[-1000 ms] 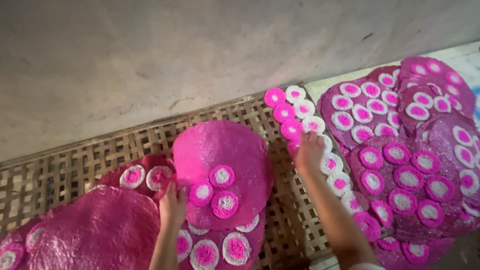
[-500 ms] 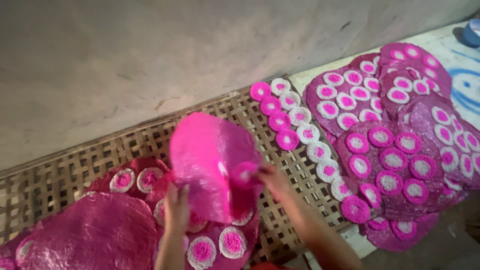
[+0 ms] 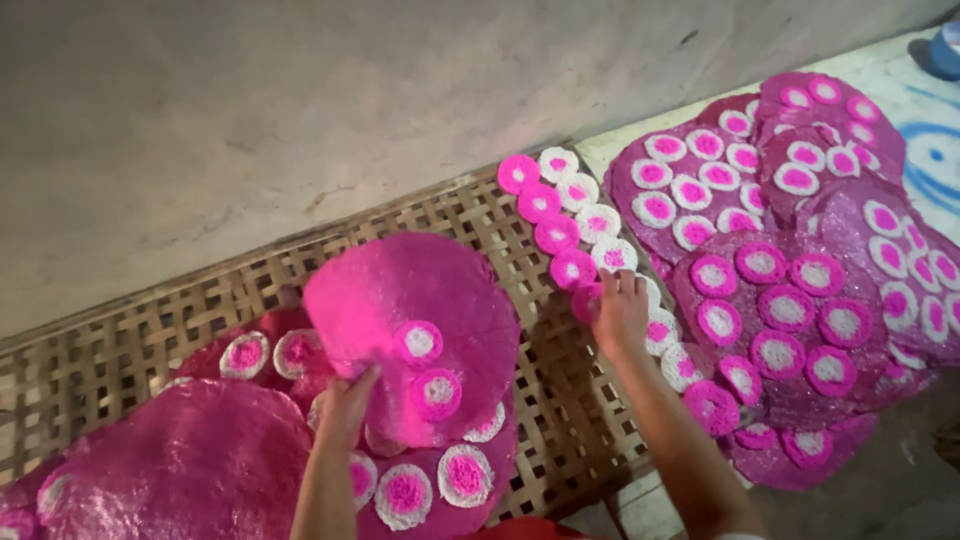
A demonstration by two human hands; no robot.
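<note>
My left hand [image 3: 345,403] grips the lower left edge of a large round pink sheet [image 3: 410,335] and holds it tilted above the woven bamboo mat [image 3: 120,330]. Two small pink-and-white discs [image 3: 430,368] stick to that sheet. My right hand [image 3: 620,310] reaches to the right and presses a small pink disc [image 3: 588,298] down at the end of a double row of small discs [image 3: 560,215] on the mat. Its fingers are closed on that disc.
More large pink sheets [image 3: 790,280] covered with several small discs lie overlapped at the right. Another glossy pink sheet [image 3: 170,465] lies at the lower left. A grey wall [image 3: 300,110] runs behind the mat. A blue-and-white cloth [image 3: 935,150] shows at the far right.
My right hand took a small disc off the lifted sheet and carried it right to the row on the mat. The large sheet, raised steeply a moment ago, has dropped lower.
</note>
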